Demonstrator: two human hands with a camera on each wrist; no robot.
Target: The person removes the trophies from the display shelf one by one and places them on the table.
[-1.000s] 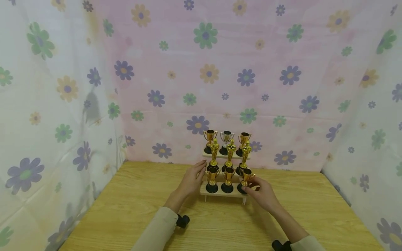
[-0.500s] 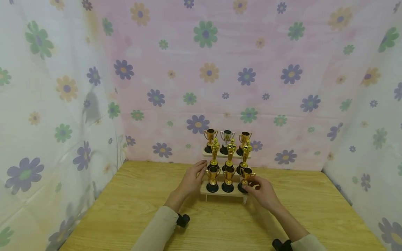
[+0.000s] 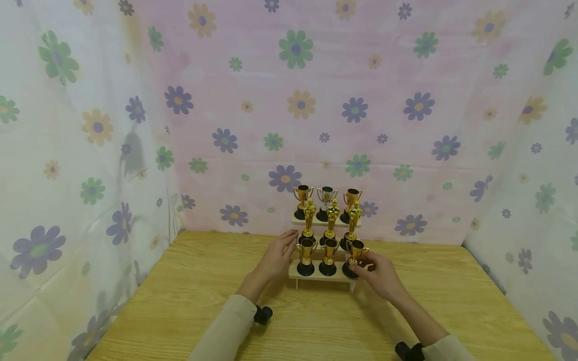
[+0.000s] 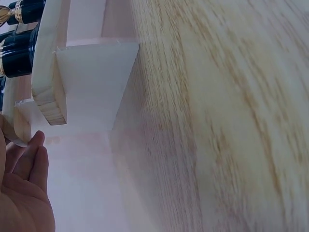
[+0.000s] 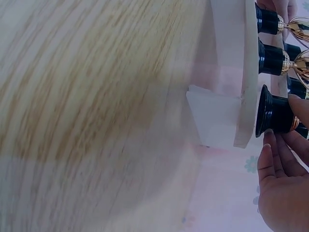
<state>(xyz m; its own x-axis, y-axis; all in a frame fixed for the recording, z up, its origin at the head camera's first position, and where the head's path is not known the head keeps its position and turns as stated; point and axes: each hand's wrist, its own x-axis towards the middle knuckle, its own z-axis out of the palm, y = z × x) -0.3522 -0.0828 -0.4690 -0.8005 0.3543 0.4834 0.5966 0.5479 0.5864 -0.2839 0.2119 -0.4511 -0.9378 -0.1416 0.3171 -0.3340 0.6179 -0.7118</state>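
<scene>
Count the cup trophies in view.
6. Top shelf: back-left cup, silver cup, back-right cup. Bottom shelf: front-left cup, front-middle cup; beside them, front-right cup in the right hand.

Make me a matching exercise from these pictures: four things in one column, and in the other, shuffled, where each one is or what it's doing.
Things
1. Silver trophy cup
2. Golden figurine trophies
3. Left hand
4. Right hand

Places and states
A. At the display stand's left side
B. Holding the front right gold cup
C. Standing on the middle tier
D. Centre of the top tier

Pairs: 1-D, 2-C, 3-A, 4-B
</scene>
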